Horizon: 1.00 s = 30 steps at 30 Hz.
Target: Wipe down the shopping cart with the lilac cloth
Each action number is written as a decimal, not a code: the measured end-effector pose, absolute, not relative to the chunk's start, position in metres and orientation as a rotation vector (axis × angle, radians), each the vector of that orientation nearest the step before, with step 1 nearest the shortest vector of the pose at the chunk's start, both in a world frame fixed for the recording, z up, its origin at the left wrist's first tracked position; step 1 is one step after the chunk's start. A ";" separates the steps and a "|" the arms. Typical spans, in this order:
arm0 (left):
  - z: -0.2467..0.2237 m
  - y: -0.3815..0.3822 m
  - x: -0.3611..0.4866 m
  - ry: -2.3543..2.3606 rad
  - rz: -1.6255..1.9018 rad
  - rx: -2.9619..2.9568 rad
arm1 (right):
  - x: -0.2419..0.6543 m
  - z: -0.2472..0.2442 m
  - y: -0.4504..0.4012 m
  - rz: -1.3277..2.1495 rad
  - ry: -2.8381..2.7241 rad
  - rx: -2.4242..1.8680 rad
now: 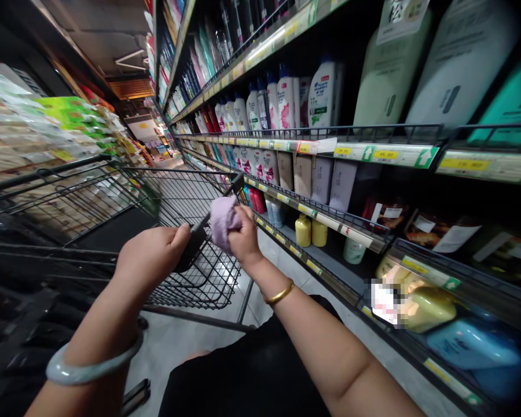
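Observed lilac cloth point(223, 223) bunched in right hand point(245, 236), just beside handle point(194, 246) of black wire cart point(173, 171); noted right fingers curled closed around cloth; noted left hand point(145, 255) at handle, thumb against it, other fingertips hidden, cannot tell how far closed; judged cloth light, soft, limp, hardly slippery or fragile, best gathered by thick middle; judged cart stiff and heavier, best held by both ends of handle
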<state>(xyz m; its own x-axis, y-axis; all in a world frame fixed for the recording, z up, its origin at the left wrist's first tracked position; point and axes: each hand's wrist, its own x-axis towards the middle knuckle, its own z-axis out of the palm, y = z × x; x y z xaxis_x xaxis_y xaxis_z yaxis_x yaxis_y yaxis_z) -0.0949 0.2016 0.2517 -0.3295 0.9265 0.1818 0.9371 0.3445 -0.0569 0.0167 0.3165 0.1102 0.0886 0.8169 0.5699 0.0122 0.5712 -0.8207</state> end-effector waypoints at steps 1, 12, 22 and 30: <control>0.252 0.202 -0.094 -2.411 -0.112 -1.707 | 0.015 0.113 0.312 0.619 -1.442 -0.652; 0.213 0.193 -0.096 -1.953 -0.739 -1.513 | 0.022 0.120 0.304 0.529 -1.444 -0.674; 0.207 0.193 -0.102 -1.845 -0.804 -1.526 | 0.029 0.098 0.325 0.748 -1.274 -1.090; 0.211 0.199 -0.085 -1.975 -0.672 -1.512 | 0.035 0.112 0.313 0.637 -1.514 -0.882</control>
